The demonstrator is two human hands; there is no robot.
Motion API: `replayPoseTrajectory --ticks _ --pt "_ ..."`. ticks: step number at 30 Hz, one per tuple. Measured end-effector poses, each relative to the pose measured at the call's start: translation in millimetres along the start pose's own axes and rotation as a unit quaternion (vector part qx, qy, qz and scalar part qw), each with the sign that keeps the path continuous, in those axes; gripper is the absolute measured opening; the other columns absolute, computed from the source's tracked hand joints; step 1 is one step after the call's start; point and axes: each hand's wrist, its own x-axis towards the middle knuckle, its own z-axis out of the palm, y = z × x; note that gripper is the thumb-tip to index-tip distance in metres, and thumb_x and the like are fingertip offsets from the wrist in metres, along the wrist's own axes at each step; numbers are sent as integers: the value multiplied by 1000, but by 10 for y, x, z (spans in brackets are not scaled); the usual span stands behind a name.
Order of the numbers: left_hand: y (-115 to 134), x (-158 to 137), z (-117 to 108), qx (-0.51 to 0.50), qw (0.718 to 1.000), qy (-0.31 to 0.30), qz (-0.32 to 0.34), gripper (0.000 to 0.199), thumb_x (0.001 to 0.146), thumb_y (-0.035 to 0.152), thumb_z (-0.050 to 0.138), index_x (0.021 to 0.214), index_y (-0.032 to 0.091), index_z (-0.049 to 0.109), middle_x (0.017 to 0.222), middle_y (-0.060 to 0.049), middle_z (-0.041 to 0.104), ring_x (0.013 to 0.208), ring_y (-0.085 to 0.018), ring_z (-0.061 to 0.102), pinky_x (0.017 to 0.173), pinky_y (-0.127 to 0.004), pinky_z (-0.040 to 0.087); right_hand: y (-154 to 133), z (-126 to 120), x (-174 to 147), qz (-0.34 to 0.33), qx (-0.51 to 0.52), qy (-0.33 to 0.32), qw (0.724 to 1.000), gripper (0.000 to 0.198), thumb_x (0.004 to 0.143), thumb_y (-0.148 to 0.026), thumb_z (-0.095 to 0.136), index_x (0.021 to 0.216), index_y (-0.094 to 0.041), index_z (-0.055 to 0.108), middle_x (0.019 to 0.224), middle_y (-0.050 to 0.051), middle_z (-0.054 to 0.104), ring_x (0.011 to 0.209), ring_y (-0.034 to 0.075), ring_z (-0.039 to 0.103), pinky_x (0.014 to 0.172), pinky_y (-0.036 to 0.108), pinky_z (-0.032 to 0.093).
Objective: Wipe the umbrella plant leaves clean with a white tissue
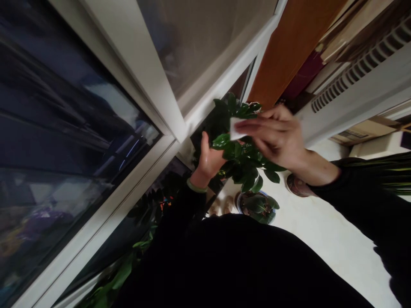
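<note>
In my right hand point(279, 134) a small white wipe point(236, 129) is pinched between the fingertips, just above the leaves of a green, glossy-leaved plant point(247, 158). The hand is slightly blurred. My left hand point(209, 161) is at the plant's left side, thumb stretched up and apart. Its other fingers pass behind a shiny leaf point(221, 141) and are hidden, and it seems to hold no separate thing. The plant's base is out of sight under the foliage.
A white-framed window point(138, 179) runs along the left. Below the plant, a potted plant point(257, 205) stands on the pale floor point(289, 222), with another pot point(297, 186) by my right forearm. A white radiator point(359, 85) and boxes point(366, 128) are at the right.
</note>
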Motion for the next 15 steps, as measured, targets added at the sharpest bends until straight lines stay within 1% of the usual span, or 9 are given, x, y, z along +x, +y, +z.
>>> replayPoseTrajectory --ticks 3,5,6,7,8,10,12,13,15 --pt "-44 16 -21 18 1000 -10 -22 97 96 94 26 150 21 61 146 -15 71 155 -41 54 125 -66 50 229 169 59 -15 16 -97 995 26 110 -35 57 122 -33 79 125 -3 85 108 25 74 92 48 61" --pt "-73 21 -55 35 999 0 -15 94 97 93 27 151 22 60 146 -13 72 154 -40 56 126 -64 50 459 203 134 -6 -18 -137 990 30 110 -34 53 117 -31 81 118 -2 85 107 26 72 92 50 61" --pt "-83 19 -73 44 999 3 -9 94 97 93 29 151 23 60 146 -12 72 154 -40 57 126 -64 50 568 189 173 5 -38 -145 989 32 110 -33 50 112 -30 82 111 0 86 106 26 71 92 51 61" --pt "-90 15 -91 53 999 1 -5 93 96 93 31 151 25 61 146 -11 72 154 -40 56 127 -64 50 654 155 208 20 -52 -139 989 33 110 -34 50 108 -30 83 104 2 85 104 28 71 92 53 61" --pt "-94 9 -107 60 998 -5 -4 92 95 94 33 150 26 61 146 -10 72 155 -40 55 127 -64 49 706 107 239 44 -62 -132 988 31 110 -36 52 107 -31 83 104 2 85 104 29 70 95 56 60" --pt "-90 -3 -131 69 998 -12 1 90 94 94 39 150 28 63 145 -9 73 157 -40 54 129 -64 48 682 -13 277 90 -74 -79 990 27 109 -38 56 111 -36 82 107 1 85 103 30 71 101 62 58" --pt "-71 -7 -144 72 997 -8 15 90 93 94 41 150 27 63 145 -9 73 158 -41 52 130 -64 47 512 -123 279 143 -83 -9 986 29 111 -38 53 118 -43 80 112 -1 84 107 30 71 107 64 55" --pt "-57 -5 -146 72 997 -5 20 91 94 94 40 151 26 63 145 -10 73 158 -41 52 131 -64 46 399 -161 267 157 -83 14 984 31 112 -37 50 119 -45 79 113 -2 84 107 30 71 107 64 54" --pt "-23 7 -142 78 997 -7 18 95 95 94 32 152 25 62 144 -11 73 159 -41 51 131 -65 45 179 -189 222 167 -66 28 983 33 113 -35 47 123 -45 77 118 -2 83 109 30 71 109 65 52"
